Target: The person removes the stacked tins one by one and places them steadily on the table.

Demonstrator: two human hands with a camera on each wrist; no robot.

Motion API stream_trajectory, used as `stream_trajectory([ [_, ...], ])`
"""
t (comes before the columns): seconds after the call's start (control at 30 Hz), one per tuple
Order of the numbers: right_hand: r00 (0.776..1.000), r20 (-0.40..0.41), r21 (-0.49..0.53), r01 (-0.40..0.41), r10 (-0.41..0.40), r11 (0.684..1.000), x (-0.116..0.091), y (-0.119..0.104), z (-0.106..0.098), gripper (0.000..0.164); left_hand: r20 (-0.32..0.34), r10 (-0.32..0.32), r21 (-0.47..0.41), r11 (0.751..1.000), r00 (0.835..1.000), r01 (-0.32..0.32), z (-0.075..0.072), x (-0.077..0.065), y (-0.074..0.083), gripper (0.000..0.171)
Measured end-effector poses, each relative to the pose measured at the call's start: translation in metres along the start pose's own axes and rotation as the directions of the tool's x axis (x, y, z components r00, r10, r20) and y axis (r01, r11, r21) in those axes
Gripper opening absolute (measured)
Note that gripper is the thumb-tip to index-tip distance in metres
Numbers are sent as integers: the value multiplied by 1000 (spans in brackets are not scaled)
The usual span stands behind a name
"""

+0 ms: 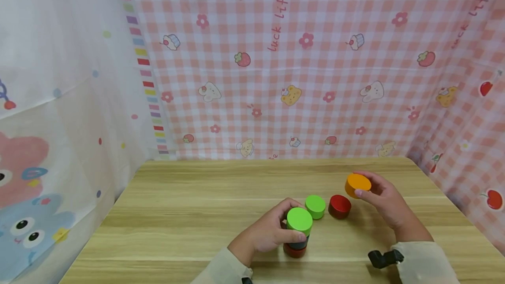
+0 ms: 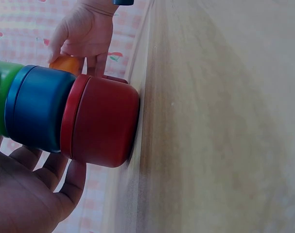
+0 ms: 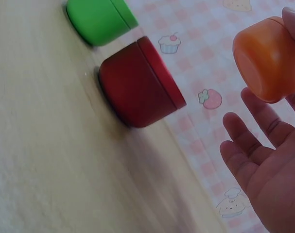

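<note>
Stacking seems under way: the near stack (image 1: 300, 221) is held by the left grip (image 1: 272, 232), the orange container (image 1: 357, 184) is pinched aloft, right of the red container (image 1: 339, 207), by the right grip (image 1: 385, 199), and a level carry leftward seems called for.

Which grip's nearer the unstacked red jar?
Right. The right grip is just right of the red jar, holding the orange jar; the left grip is farther off to its left, holding the stack.
</note>
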State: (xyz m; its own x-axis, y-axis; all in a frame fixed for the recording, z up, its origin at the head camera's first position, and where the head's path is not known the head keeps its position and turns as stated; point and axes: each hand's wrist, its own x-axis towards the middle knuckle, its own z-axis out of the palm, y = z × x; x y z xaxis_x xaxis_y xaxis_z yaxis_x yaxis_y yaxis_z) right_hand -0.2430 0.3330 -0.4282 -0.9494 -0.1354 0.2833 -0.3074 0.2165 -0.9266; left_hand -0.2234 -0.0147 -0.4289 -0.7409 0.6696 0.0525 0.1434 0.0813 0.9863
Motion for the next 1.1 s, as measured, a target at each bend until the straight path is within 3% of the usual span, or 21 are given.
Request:
stream_trajectory([
  [0.33, 998, -26, 36, -56, 57, 998, -2, 10, -9, 41, -5, -8, 7, 1000, 1000, 8, 0, 0, 1, 44],
  [0.57, 993, -57, -45, -103, 101, 994, -3, 20, -16, 45, -2, -7, -5, 1000, 1000, 7, 0, 0, 0, 45],
  [1.1, 991, -59, -32, -122, 120, 992, -4, 34, -17, 48, -1, -3, 1, 1000, 1000, 3, 0, 0, -1, 45],
])
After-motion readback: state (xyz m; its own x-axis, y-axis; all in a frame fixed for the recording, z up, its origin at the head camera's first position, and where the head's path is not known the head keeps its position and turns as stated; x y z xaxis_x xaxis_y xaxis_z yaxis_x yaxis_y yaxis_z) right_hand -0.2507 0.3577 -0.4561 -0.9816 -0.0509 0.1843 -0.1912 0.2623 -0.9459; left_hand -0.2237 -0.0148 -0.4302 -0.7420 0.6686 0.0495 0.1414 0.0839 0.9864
